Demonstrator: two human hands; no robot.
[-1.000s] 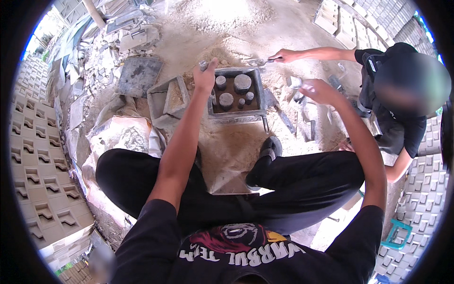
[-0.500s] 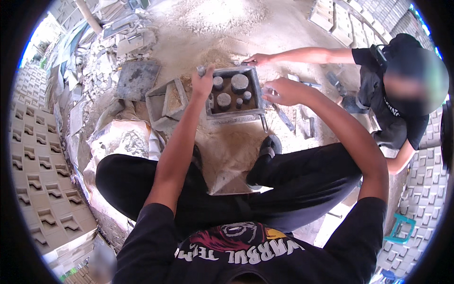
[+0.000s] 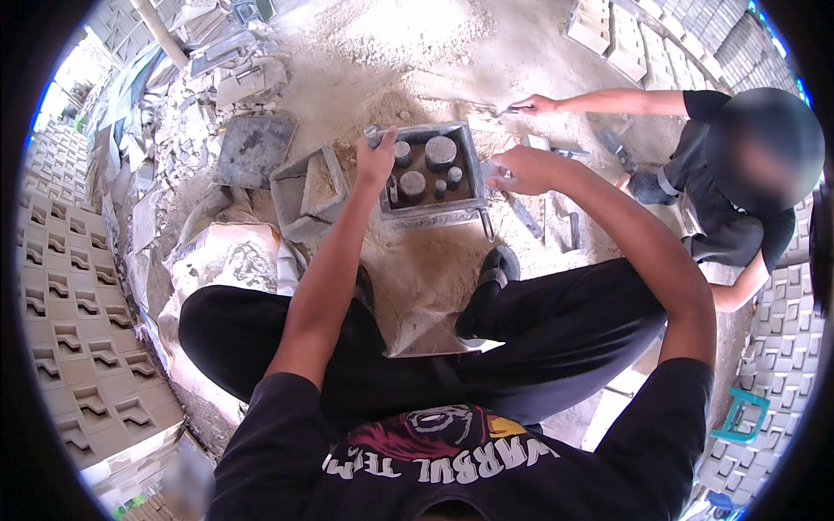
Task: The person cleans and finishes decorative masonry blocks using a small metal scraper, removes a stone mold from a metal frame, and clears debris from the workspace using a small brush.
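A grey metal mould box (image 3: pixel 432 218) sits on the sandy ground in front of me, with several round grey cylinders of different sizes standing inside, the widest cylinder (image 3: pixel 440 153) at the far side. My left hand (image 3: pixel 376 159) is closed round a grey handle (image 3: pixel 373 135) at the box's far left corner. At the right wall, my right hand (image 3: pixel 521 170) has its fingers curled at the box's side grip; the fingertips are partly hidden. Beyond the box, a co-worker's hand (image 3: pixel 535 105) holds a slim tool over the sand.
An open grey mould (image 3: pixel 307 193) with sand stands left of the box, near a dark flat plate (image 3: pixel 254 150). Metal bars (image 3: pixel 526 216) lie at the right. A pale powder heap (image 3: pixel 404 28) is at the back. Patterned blocks (image 3: pixel 74 304) are stacked far left; the co-worker (image 3: pixel 738 191) crouches at right.
The co-worker's hand has moved from the box's far edge to the right, away from it, with the slim tool in it. My hands stay at the box's two sides.
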